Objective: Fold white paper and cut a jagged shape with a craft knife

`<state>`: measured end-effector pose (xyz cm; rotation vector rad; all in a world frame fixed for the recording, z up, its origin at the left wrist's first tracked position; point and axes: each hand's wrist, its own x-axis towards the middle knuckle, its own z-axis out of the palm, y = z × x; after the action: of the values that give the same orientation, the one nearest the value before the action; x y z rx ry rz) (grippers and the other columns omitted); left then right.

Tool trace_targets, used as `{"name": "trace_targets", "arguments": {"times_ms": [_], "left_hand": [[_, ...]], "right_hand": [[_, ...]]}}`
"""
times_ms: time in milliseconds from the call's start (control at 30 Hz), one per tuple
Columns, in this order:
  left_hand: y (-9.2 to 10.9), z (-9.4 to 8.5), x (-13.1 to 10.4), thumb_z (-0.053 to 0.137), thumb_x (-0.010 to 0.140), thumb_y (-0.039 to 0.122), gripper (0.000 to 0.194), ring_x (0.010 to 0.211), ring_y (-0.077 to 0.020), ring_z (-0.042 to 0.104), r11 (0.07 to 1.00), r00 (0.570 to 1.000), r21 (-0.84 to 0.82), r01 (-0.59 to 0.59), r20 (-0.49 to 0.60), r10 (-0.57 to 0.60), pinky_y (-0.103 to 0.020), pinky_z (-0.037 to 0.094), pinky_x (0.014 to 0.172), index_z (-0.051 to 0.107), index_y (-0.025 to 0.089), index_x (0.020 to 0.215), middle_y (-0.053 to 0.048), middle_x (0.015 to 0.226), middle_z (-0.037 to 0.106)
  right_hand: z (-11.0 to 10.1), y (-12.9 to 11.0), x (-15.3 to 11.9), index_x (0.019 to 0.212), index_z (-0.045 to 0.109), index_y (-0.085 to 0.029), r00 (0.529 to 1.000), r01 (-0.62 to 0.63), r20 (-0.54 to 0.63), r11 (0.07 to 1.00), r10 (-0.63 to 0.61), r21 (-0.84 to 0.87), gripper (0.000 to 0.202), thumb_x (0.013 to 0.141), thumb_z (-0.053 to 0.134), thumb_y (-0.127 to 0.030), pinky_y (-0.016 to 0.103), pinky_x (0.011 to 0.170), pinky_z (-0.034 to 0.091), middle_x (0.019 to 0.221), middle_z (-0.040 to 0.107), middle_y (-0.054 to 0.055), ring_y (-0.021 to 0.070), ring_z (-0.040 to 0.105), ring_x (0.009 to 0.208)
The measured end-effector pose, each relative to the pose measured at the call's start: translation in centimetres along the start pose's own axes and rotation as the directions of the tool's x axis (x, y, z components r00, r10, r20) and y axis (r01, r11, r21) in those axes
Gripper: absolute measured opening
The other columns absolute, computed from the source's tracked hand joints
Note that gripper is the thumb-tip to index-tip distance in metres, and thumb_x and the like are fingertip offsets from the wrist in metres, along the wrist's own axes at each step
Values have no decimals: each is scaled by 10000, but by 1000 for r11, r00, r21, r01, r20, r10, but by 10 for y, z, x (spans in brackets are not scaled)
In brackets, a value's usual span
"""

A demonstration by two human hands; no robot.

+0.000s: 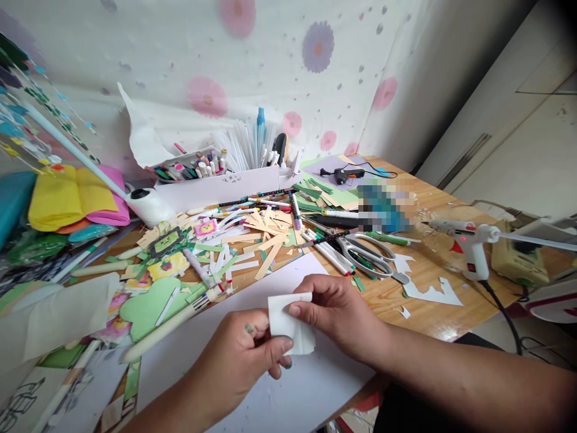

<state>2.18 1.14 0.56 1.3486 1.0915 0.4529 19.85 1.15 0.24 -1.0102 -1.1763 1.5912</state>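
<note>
A small folded piece of white paper [295,331] is held up between my two hands, above a large white sheet [198,385] on the table. My left hand [246,346] pinches its lower left side between thumb and fingers. At the upper right edge, my right hand [336,316] grips the same piece, thumb in front and fingers behind. Greenish stains mark my left fingers. Beyond my hands lie scissors with grey handles [367,255] and several capped markers [331,249].
Paper strips [265,225] and scraps cover the middle of the wooden table [433,276]. A white glue gun [469,243] stands at the right with its cord hanging down. A white box [225,186] of pens is at the back. Yellow crepe paper [67,198] lies left.
</note>
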Motion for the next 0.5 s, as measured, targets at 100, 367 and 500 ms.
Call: {"name": "trace_targets", "arguments": {"times_ms": [100,367,500], "left_hand": [[-1,-5,0,663,747,301,190,753,-203,613,991,992,41,-127,-9,127,-282,485,677,664,190,901,-29,774,668],[0,-7,-3,635,785,348,149,605,-139,532,929,899,205,-309,-255,355,-215,424,559,648,200,797,7,662,594],[-1,-7,-1,576,813,344,207,546,-124,493,905,889,282,-319,-242,389,-202,389,505,629,188,688,17,581,557]], "right_hand": [[-1,-2,-1,625,584,-152,1000,-7,-14,1000,7,-30,320,674,750,-422,220,494,410,592,591,-10,96,504,517],[0,0,-2,648,612,-139,998,55,28,957,-49,-284,259,735,689,-370,217,505,380,611,584,10,105,478,557],[1,1,-3,746,646,-124,988,152,73,900,-134,-408,240,759,668,-362,225,539,395,655,603,26,118,500,589]]}}
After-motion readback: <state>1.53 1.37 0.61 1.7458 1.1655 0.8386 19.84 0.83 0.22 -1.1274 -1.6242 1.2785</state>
